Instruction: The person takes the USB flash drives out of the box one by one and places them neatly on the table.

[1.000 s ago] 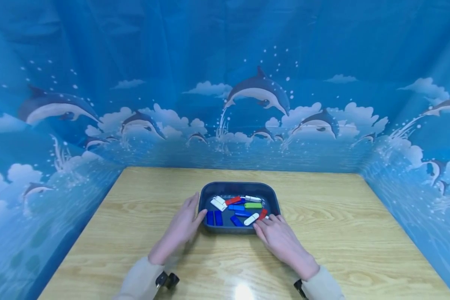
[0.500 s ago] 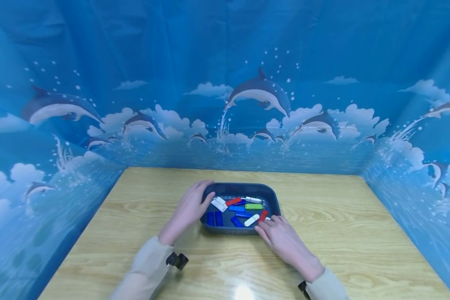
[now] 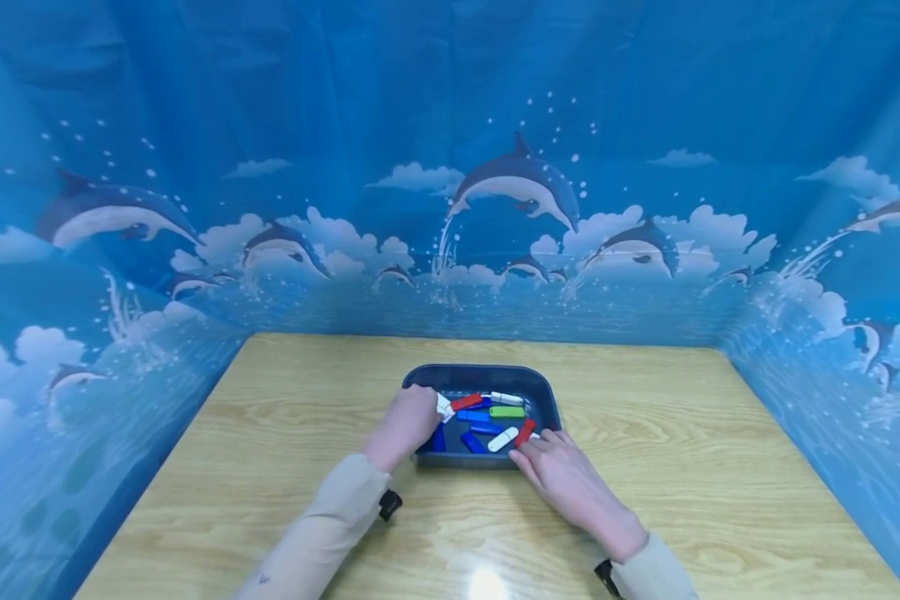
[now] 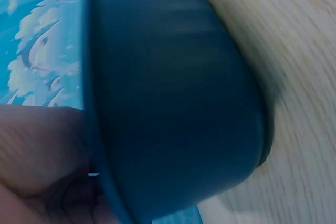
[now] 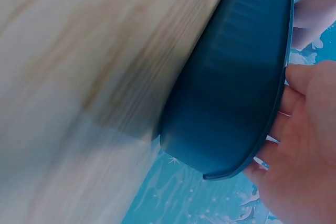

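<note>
A dark blue plastic bin [image 3: 542, 388] stands on the table, holding several USB flash drives, including a green drive [image 3: 506, 412], a red drive [image 3: 466, 402] and a white drive [image 3: 503, 439]. Over its left side my left hand [image 3: 408, 421] reaches down inside, covering the left corner. Its fingertips are hidden, so any hold on a drive is out of sight. At the front right corner my right hand [image 3: 566, 479] rests with fingers over the rim, beside another red drive [image 3: 525, 432]. In the right wrist view the thumb touches the bin's rim.
The bin stands on a light wooden table [image 3: 645, 400]. Blue drive [image 3: 473, 442] and more blue ones lie on the bin floor. A blue curtain [image 3: 450, 83] printed with dolphins encloses the back and sides.
My left hand has left the bin's left rim, lifted, then come down inside over the left corner, covering blue drives there. The right hand has barely moved.
</note>
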Tool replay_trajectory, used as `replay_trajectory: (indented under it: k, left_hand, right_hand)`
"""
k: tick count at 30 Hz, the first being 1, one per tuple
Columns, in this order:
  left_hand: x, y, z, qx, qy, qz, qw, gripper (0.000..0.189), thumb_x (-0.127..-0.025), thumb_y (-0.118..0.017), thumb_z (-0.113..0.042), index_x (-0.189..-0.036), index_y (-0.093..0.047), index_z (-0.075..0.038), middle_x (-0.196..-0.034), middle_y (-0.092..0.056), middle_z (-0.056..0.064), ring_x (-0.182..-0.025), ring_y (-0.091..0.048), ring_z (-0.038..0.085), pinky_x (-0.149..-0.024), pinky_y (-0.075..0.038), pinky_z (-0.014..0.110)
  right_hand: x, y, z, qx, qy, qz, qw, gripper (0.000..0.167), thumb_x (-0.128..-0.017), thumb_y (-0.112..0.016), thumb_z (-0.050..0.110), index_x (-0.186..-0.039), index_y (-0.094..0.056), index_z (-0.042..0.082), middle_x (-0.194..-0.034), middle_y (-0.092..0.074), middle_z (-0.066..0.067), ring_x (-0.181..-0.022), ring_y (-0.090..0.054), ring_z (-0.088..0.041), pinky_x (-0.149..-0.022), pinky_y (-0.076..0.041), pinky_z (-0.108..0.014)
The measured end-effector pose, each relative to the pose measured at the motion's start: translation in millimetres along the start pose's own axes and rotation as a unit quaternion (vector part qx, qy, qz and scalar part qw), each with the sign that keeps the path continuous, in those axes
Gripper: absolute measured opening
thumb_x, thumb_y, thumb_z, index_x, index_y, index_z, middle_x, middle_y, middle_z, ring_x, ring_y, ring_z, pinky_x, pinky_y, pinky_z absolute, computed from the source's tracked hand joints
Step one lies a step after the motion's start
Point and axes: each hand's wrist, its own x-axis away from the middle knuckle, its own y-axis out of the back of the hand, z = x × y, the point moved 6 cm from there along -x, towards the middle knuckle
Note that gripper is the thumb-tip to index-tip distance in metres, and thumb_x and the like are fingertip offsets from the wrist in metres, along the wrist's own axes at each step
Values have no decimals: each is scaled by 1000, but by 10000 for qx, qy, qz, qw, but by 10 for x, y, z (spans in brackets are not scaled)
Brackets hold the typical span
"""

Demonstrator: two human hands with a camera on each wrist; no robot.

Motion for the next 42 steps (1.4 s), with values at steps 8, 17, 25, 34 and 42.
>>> replay_trajectory:
  k: [8, 17, 25, 34, 42]
  left_hand:
    - [6, -101, -34, -566, 553, 22, 9969, 34, -75, -90, -35, -78, -72, -6, -76, -71, 9, -67, -69, 24, -54, -58, 36]
    - [-13, -215, -25, -522, 644, 140, 9965, 38, -71, -91, -41, -73, -69, -11, -78, -71, 8, -72, -70, 26, -54, -57, 39]
    - [3, -222, -29, -111, 738, 232, 9969, 35, -83, -84, -39, -74, -70, -8, -70, -65, 4, -61, -63, 19, -51, -53, 34]
    - [70, -81, 6, 736, 599, -272, 9951, 28, -86, -80, -38, -83, -64, -15, -61, -53, -4, -53, -49, 13, -46, -38, 26]
    - [180, 70, 107, 1854, 570, -725, 9783, 18, -89, -79, -26, -91, -70, -11, -76, -68, -1, -63, -57, 9, -56, -48, 23]
  right_hand:
    - [-16, 9, 23, 48, 44, -27, 10000, 26, -105, -56, 29, -91, -73, 15, -81, -67, 5, -86, -61, -17, -94, -50, -47]
    - [-17, 13, 15, 65, -80, 53, 9999, 29, -106, -53, 31, -95, -74, 14, -89, -71, 1, -93, -64, -21, -96, -49, -48]
    - [-18, -16, 27, 21, -69, 37, 10000, 25, -105, -56, 29, -93, -73, 15, -80, -63, 6, -82, -54, -15, -88, -49, -42]
    - [-13, -20, 8, 49, -173, 93, 9998, 27, -106, -54, 30, -96, -74, 13, -89, -70, 1, -91, -60, -20, -93, -49, -46]
    - [-6, -36, -3, -15, -240, 187, 9995, 28, -106, -54, 30, -98, -74, 12, -94, -72, -2, -101, -64, -25, -99, -47, -49]
